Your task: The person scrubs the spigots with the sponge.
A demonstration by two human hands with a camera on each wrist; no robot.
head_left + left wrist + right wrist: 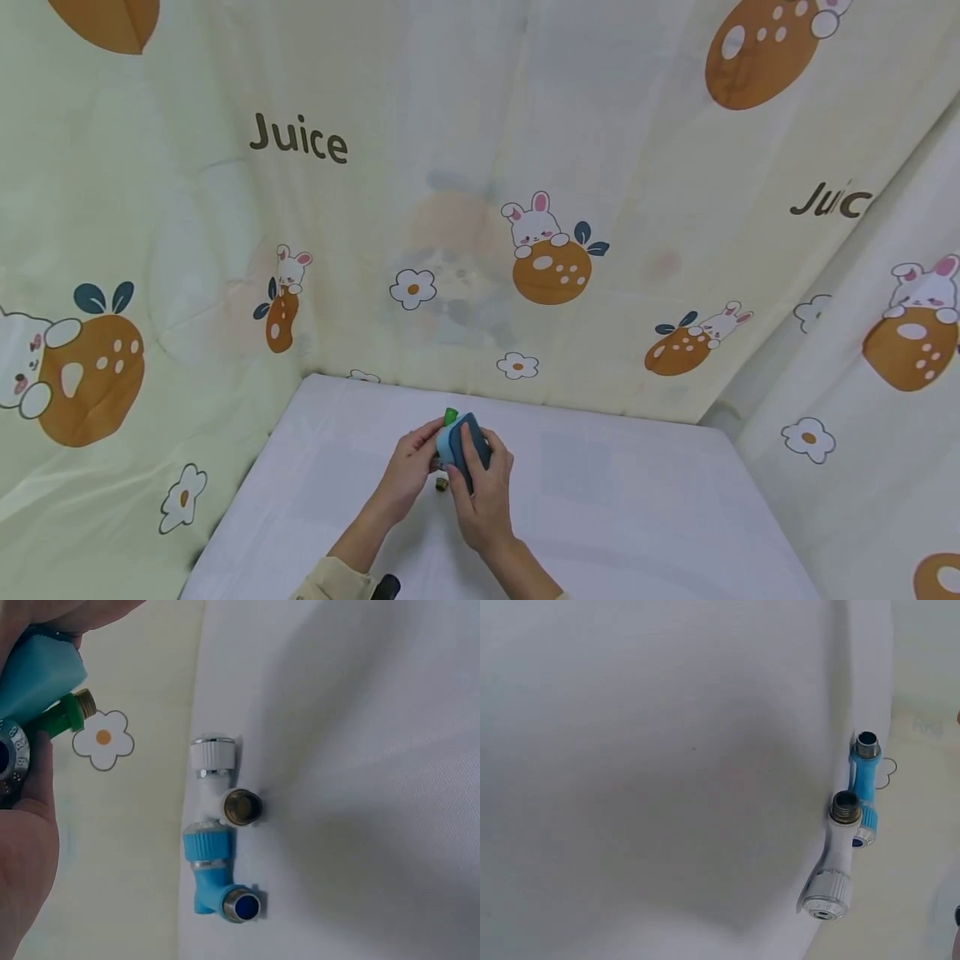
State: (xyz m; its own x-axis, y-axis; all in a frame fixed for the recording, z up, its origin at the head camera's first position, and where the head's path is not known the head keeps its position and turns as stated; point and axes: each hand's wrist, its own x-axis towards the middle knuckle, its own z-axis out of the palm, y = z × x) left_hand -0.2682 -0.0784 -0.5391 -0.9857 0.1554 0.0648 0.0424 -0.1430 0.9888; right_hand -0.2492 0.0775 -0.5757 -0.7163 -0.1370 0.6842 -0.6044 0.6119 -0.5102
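Note:
My left hand [408, 471] grips a green angle valve [66, 714] with a brass threaded end; a dark ring with raised lettering [15, 759] shows at its near end. In the head view, the right hand [486, 492] holds a sponge [471, 450], light blue with a dark blue back, its thumb and fingers spread over that back. The sponge's light blue side [45, 675] lies against the green valve. On the white surface, a white angle valve [215, 780] and a blue angle valve [210, 870] lie close together, mostly hidden by the hands in the head view.
The white-covered table [637, 517] extends on both sides of the hands. A patterned curtain [360, 233] with rabbits and oranges hangs behind and at both sides. A black rounded object [386, 587] shows by the left sleeve [337, 581].

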